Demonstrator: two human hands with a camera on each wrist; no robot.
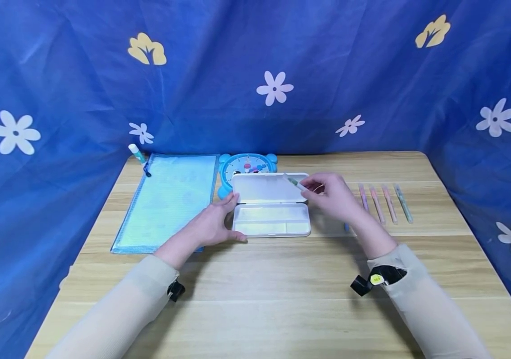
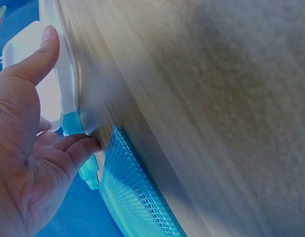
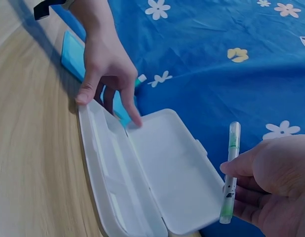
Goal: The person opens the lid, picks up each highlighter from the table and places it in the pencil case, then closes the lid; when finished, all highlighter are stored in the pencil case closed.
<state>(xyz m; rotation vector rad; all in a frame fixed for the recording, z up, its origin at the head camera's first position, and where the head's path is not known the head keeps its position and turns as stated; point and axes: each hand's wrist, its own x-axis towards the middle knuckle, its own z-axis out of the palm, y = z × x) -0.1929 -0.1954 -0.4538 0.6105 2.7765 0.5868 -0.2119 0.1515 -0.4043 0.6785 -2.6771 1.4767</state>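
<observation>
Pinching a slim clear-and-green pen (image 1: pixel 292 181) in my right hand (image 1: pixel 331 194) by an open white plastic case (image 1: pixel 260 214) toward the table's (image 1: pixel 260 294) far edge, I might skew the case if my spread left hand (image 1: pixel 210 223) slips.

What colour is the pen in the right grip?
The pen is whitish, green near both ends; right wrist view shows it best.

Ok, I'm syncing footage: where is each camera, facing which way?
Head: on the head, forward and down at the white case; left hand, right hand and sleeves show.
Left wrist: on that wrist, facing the table, mesh pouch and case; mainly the left hand shows.
Right wrist: on that wrist, facing a pen and the case; both hands show.
Head and right wrist share pen, case, hands.
</observation>
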